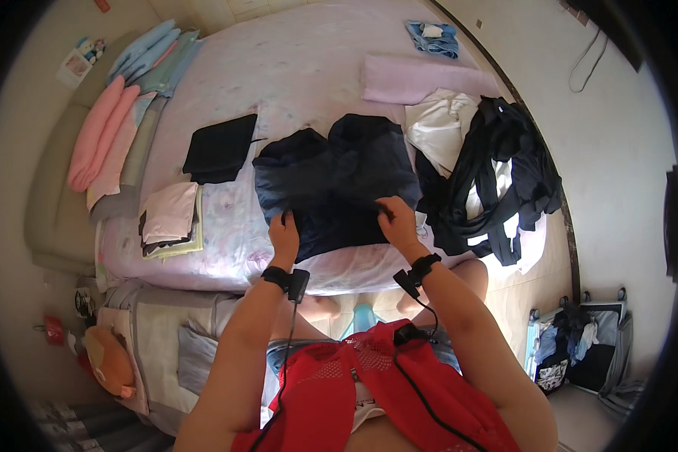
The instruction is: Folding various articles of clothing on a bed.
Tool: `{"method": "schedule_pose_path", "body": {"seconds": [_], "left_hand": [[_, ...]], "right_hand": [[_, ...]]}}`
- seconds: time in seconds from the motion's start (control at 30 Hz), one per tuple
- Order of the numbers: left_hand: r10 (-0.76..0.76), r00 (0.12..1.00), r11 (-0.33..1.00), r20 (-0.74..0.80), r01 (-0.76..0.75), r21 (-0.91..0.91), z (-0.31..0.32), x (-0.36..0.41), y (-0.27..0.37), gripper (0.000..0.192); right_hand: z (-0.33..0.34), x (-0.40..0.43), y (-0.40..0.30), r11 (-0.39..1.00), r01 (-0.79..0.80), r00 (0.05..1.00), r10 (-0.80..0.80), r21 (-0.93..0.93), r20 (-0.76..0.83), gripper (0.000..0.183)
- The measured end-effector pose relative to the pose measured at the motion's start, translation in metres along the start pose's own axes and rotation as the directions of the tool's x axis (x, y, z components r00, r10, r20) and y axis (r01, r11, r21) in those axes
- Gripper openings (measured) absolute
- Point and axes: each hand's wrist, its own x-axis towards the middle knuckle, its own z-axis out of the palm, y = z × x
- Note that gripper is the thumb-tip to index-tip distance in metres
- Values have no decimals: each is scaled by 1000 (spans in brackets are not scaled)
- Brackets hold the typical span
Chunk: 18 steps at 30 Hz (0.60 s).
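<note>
A dark navy-black garment (pixel 339 175) lies spread on the bed before me, its far edge forming two rounded lobes. At its near left edge, my left hand (pixel 284 234) pinches the cloth between thumb and fingers. My right hand (pixel 396 221) grips the same garment at the near right, its fingertips bent into the fabric. A folded black garment (pixel 221 148) rests to the left. Nearer on that side is a small stack of folded clothes with a pale pink piece (pixel 171 213) on top. Loose black clothes (pixel 486 181) are heaped to the right, mixed with white ones.
A folded lilac cloth (pixel 424 79), a white garment (pixel 442 125) and folded denim (pixel 438 42) lie on the bed's far right. Pink bedding (pixel 101 133) and blue bedding (pixel 144 51) line the left side. An open suitcase (pixel 593 339) holding clothes stands on the floor at right.
</note>
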Motion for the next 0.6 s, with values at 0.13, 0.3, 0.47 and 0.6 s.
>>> {"method": "schedule_pose_path", "body": {"seconds": [0.13, 0.3, 0.47, 0.6], "left_hand": [[228, 961, 954, 157, -253, 162, 31, -30, 7, 26], [285, 805, 844, 520, -468, 262, 27, -53, 20, 46], [331, 922, 929, 199, -355, 104, 21, -46, -4, 49], [-150, 941, 969, -304, 201, 146, 11, -57, -57, 34]], "right_hand": [[11, -17, -13, 949, 132, 919, -10, -285, 394, 37], [18, -47, 10, 903, 162, 740, 156, -399, 654, 52], [-2, -45, 53, 958, 2, 979, 56, -287, 194, 34], [-28, -35, 42, 765, -356, 932, 334, -537, -142, 30]]}}
